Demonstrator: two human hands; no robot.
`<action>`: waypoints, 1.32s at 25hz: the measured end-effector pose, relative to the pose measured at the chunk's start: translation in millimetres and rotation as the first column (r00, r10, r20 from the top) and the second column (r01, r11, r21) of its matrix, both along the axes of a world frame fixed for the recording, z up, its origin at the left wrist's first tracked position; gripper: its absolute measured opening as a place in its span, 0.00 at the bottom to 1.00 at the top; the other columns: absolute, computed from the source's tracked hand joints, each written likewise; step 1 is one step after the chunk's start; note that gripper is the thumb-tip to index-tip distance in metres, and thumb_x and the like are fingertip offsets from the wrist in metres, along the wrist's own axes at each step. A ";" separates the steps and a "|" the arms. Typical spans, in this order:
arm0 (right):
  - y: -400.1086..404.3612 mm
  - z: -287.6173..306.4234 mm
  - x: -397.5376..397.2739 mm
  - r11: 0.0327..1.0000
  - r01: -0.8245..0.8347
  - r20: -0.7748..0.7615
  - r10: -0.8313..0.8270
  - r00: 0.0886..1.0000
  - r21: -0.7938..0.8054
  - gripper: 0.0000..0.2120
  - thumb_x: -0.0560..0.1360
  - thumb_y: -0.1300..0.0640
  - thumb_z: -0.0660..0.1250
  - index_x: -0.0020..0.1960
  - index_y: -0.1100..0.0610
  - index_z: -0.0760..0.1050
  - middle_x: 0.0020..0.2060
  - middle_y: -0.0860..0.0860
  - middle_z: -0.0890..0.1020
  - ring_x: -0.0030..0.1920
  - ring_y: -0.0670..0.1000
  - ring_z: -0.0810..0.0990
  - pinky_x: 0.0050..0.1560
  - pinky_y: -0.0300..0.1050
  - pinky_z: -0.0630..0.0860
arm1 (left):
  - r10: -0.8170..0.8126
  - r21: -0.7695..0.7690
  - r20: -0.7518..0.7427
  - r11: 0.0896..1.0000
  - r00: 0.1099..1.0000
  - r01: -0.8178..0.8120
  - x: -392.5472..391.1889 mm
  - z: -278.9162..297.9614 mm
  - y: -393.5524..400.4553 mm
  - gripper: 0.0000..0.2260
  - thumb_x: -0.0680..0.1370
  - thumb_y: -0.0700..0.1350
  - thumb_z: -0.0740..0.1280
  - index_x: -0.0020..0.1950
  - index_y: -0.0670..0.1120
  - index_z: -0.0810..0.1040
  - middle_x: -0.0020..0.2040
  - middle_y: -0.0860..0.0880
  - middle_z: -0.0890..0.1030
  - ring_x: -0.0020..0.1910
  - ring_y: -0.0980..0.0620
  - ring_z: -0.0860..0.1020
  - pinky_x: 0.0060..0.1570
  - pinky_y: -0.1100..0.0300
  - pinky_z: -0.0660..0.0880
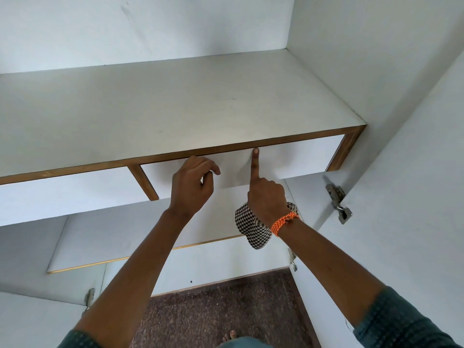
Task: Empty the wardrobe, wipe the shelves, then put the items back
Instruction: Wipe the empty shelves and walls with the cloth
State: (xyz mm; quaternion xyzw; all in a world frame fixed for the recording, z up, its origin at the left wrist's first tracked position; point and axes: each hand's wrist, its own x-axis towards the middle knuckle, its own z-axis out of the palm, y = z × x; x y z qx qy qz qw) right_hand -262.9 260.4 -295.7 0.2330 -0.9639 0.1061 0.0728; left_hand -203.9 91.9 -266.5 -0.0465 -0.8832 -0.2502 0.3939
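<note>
noting right hand (266, 199) clutching the checkered cloth (251, 229) at frame centre, forefinger on the drawer front (241, 167), left hand (193, 184) loosely curled, holding nothing; i judge the cloth could slip down past the bare shelf (175, 109).

Brown speckled floor (213, 310) lies below. Metal hinges (337, 203) are mounted on the open door (414, 172) at right.

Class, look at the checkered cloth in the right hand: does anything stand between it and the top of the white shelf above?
Nothing visible. The black-and-white checkered cloth hangs from the right hand, below the white laminate shelf with a brown wooden edge. The shelf top shows bare; the left hand is off to the side.
</note>
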 end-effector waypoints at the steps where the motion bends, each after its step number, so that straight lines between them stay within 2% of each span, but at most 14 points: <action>1: -1.0 -1.4 3.2 0.999 -0.014 -0.009 0.013 1.000 -0.037 0.47 0.75 0.60 0.63 0.74 0.56 0.26 0.25 0.47 0.68 0.23 0.45 0.68 0.24 0.38 0.65 | -0.020 -0.015 0.030 1.000 0.999 0.020 1.8 0.2 3.2 0.12 0.74 0.36 0.58 0.39 0.42 0.81 0.38 0.48 0.82 0.39 0.53 0.78 0.37 0.62 0.75; 5: -0.9 -5.7 18.1 0.944 -0.009 0.070 0.034 0.997 -0.330 0.34 0.77 0.55 0.61 0.77 0.59 0.49 0.28 0.48 0.73 0.26 0.48 0.74 0.28 0.42 0.73 | -0.115 0.100 0.502 0.992 0.857 0.075 10.7 -30.0 12.4 0.08 0.79 0.43 0.61 0.50 0.47 0.79 0.48 0.52 0.83 0.44 0.54 0.78 0.46 0.55 0.78; 7: 1.1 -15.2 22.2 0.847 0.069 0.197 0.043 0.980 -0.527 0.21 0.76 0.57 0.63 0.67 0.58 0.62 0.25 0.47 0.72 0.25 0.47 0.72 0.27 0.39 0.68 | -0.269 0.420 0.760 0.898 0.592 -0.132 12.7 -58.6 13.3 0.14 0.81 0.53 0.58 0.61 0.47 0.75 0.60 0.49 0.79 0.57 0.51 0.76 0.61 0.51 0.73; 9: 3.3 -27.9 20.2 0.706 0.204 0.349 0.065 0.935 -0.679 0.13 0.75 0.60 0.64 0.58 0.58 0.66 0.23 0.49 0.72 0.23 0.46 0.70 0.27 0.39 0.66 | -0.521 0.600 0.800 0.711 0.297 -0.367 13.7 -86.0 11.6 0.24 0.80 0.63 0.53 0.66 0.48 0.73 0.62 0.50 0.76 0.61 0.49 0.73 0.66 0.48 0.67; 10: 4.2 -34.2 16.4 0.642 0.300 0.426 0.045 0.904 -0.705 0.11 0.75 0.61 0.64 0.56 0.58 0.68 0.23 0.49 0.73 0.23 0.46 0.69 0.28 0.40 0.66 | -0.606 0.642 0.761 0.650 0.232 -0.407 15.1 -101.4 11.8 0.26 0.78 0.65 0.53 0.65 0.49 0.74 0.61 0.52 0.77 0.61 0.50 0.74 0.65 0.48 0.68; 12: 5.2 -47.3 1.6 0.569 0.494 0.588 -0.023 0.808 -0.657 0.09 0.74 0.58 0.65 0.53 0.59 0.71 0.28 0.48 0.75 0.27 0.44 0.71 0.34 0.41 0.67 | -0.692 0.728 0.665 0.514 0.282 -0.454 17.3 -123.5 17.3 0.23 0.76 0.63 0.59 0.59 0.48 0.78 0.58 0.49 0.81 0.57 0.49 0.78 0.59 0.53 0.72; 14: 8.5 -66.9 -15.5 0.610 0.596 0.735 -0.032 0.678 -0.523 0.12 0.73 0.53 0.68 0.53 0.58 0.73 0.39 0.47 0.78 0.38 0.45 0.76 0.42 0.43 0.72 | -0.653 0.755 0.641 0.440 0.404 -0.487 11.6 -140.2 23.6 0.13 0.77 0.52 0.66 0.53 0.44 0.80 0.53 0.44 0.83 0.53 0.45 0.81 0.54 0.54 0.75; 16: 10.9 -89.6 -30.1 0.734 0.536 0.842 0.089 0.533 -0.417 0.16 0.71 0.50 0.71 0.54 0.58 0.73 0.48 0.51 0.79 0.48 0.51 0.79 0.50 0.48 0.77 | -0.555 0.733 0.679 0.478 0.481 -0.484 -5.0 -152.3 24.9 0.12 0.76 0.46 0.69 0.56 0.40 0.78 0.54 0.41 0.82 0.52 0.44 0.80 0.56 0.51 0.76; 18: 14.9 -119.0 -51.4 0.877 0.365 0.877 0.119 0.465 -0.313 0.16 0.71 0.55 0.72 0.54 0.60 0.74 0.49 0.54 0.79 0.50 0.55 0.79 0.48 0.46 0.78 | -0.434 0.643 0.754 0.640 0.492 -0.420 -38.2 -169.9 23.7 0.15 0.75 0.45 0.69 0.59 0.39 0.77 0.56 0.40 0.81 0.53 0.43 0.79 0.57 0.50 0.75; 21: 30.0 -175.6 -92.3 0.934 0.266 0.826 0.052 0.561 -0.239 0.11 0.73 0.60 0.70 0.46 0.69 0.77 0.45 0.60 0.82 0.47 0.59 0.80 0.48 0.49 0.77 | -0.262 0.408 0.838 0.884 0.479 -0.231 -97.1 -224.9 26.0 0.12 0.78 0.44 0.66 0.57 0.38 0.76 0.55 0.39 0.81 0.54 0.43 0.78 0.51 0.56 0.73; 24: 53.4 -224.3 -128.4 0.807 0.443 0.818 0.084 0.569 -0.391 0.11 0.78 0.56 0.66 0.42 0.64 0.78 0.43 0.61 0.82 0.44 0.56 0.79 0.45 0.46 0.76 | -0.246 0.361 0.764 0.929 0.596 -0.079 -163.5 -285.2 40.4 0.12 0.78 0.46 0.67 0.52 0.37 0.75 0.49 0.40 0.80 0.49 0.43 0.78 0.44 0.56 0.72; 26: 73.1 -241.4 -152.4 0.722 0.505 0.707 -0.031 0.706 -0.473 0.11 0.78 0.56 0.65 0.42 0.61 0.79 0.42 0.62 0.82 0.45 0.56 0.81 0.46 0.46 0.77 | -0.231 0.403 0.643 0.913 0.730 -0.065 -204.9 -317.8 55.5 0.13 0.78 0.47 0.67 0.53 0.38 0.72 0.50 0.42 0.79 0.48 0.47 0.76 0.46 0.54 0.73; 29: 80.2 -263.1 -186.1 0.850 0.445 0.226 -0.392 0.892 -0.280 0.12 0.77 0.54 0.64 0.44 0.62 0.79 0.45 0.62 0.82 0.49 0.60 0.81 0.46 0.46 0.74 | -0.220 0.441 0.529 0.896 0.819 -0.044 -250.7 -371.0 80.5 0.12 0.81 0.47 0.60 0.61 0.41 0.68 0.56 0.44 0.78 0.51 0.46 0.76 0.49 0.54 0.72; 33: 29.8 -348.9 -185.5 0.965 0.263 0.180 -0.256 0.950 -0.015 0.13 0.78 0.54 0.61 0.57 0.61 0.76 0.58 0.58 0.77 0.57 0.61 0.77 0.53 0.51 0.74 | -0.216 0.351 0.560 0.936 0.800 0.007 -274.0 -431.2 90.2 0.14 0.83 0.49 0.52 0.61 0.44 0.72 0.56 0.42 0.80 0.55 0.42 0.77 0.50 0.53 0.69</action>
